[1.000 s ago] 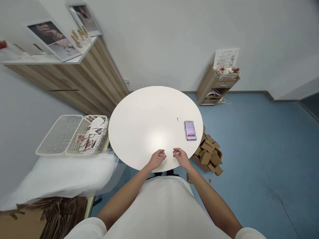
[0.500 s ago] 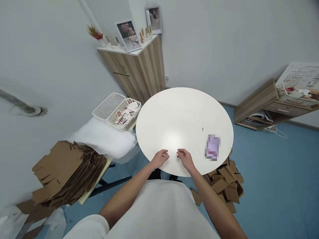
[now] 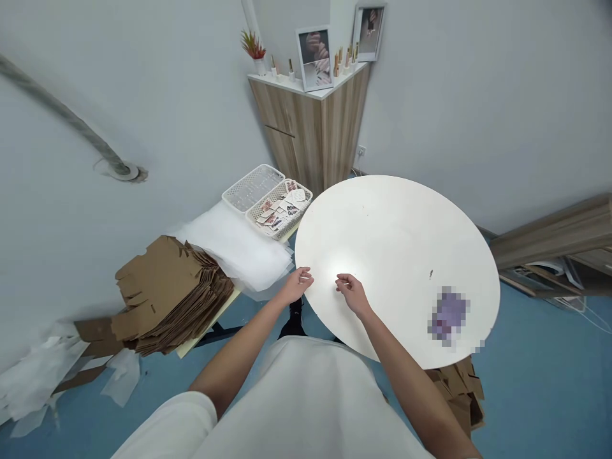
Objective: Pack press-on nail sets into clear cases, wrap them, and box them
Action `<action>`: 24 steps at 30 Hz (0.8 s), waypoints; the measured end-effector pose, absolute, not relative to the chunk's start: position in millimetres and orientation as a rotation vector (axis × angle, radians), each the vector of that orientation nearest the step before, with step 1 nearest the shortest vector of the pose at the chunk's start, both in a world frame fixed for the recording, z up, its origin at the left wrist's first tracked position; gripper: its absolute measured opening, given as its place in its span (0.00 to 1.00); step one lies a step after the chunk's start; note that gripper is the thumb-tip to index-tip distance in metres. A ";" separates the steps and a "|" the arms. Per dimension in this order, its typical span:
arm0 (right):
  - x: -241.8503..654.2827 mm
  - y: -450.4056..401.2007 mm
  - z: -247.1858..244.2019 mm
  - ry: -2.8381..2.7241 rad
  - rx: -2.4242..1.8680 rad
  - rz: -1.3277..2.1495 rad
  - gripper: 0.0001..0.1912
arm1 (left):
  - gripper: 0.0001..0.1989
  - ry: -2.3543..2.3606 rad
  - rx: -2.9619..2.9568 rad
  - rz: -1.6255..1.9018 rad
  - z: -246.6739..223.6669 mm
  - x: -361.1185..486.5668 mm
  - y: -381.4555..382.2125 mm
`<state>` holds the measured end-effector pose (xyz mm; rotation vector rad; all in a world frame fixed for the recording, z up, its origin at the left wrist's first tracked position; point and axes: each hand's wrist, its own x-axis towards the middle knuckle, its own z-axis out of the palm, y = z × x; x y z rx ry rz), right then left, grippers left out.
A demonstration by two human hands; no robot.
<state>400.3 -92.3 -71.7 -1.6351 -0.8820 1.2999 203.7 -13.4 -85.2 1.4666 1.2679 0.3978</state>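
My left hand [image 3: 294,286] hovers at the left rim of the round white table [image 3: 401,236], its fingers loosely bent and apart, holding nothing. Over the table top, a short way to the right, my right hand [image 3: 352,294] is likewise empty, with slightly curled fingers. A purple item [image 3: 449,315], blurred into blocks, lies on the table's right side; its kind cannot be made out. Nearest to my left hand on the other side are white foam-like sheets [image 3: 234,242], stacked on a side table.
Flattened cardboard boxes [image 3: 157,287] are piled at left. Behind the sheets sit a white basket of cards [image 3: 280,210] and a second white basket [image 3: 253,187]. A wooden cabinet [image 3: 310,134] fills the corner. Folded cartons [image 3: 459,389] lie on the floor, right; a wooden shelf [image 3: 564,223] stands beyond.
My view has turned left, so table and cabinet now appear further right. Both hands remain empty; the left is now at the table's left rim, and they are slightly further apart.
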 end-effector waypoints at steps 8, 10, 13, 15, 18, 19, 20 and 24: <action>346.7 -20.9 -74.0 -0.862 -1.697 1.275 0.18 | 0.22 1.198 1.454 0.458 -87.2 154.8 74.2; 332.3 -1.3 -73.8 -0.869 -1.695 1.268 0.18 | 0.22 1.201 1.450 0.459 -86.4 142.1 96.6; 313.7 25.4 -74.0 -0.871 -1.702 1.253 0.18 | 0.21 1.205 1.452 0.461 -87.3 124.2 124.7; 304.1 40.4 -73.7 -0.868 -1.712 1.250 0.18 | 0.21 1.199 1.451 0.463 -88.6 115.0 139.6; 294.2 59.9 -71.0 -0.867 -1.724 1.252 0.18 | 0.21 1.222 1.443 0.476 -90.0 107.0 157.9; 292.0 65.9 -69.5 -0.867 -1.730 1.250 0.18 | 0.21 1.240 1.441 0.479 -90.3 105.4 163.4; 290.1 71.7 -67.9 -0.871 -1.738 1.248 0.18 | 0.21 1.263 1.439 0.481 -90.8 104.1 168.8; 285.2 95.6 -66.4 -0.949 -1.739 1.265 0.18 | 0.21 1.374 1.456 0.471 -94.6 95.4 189.0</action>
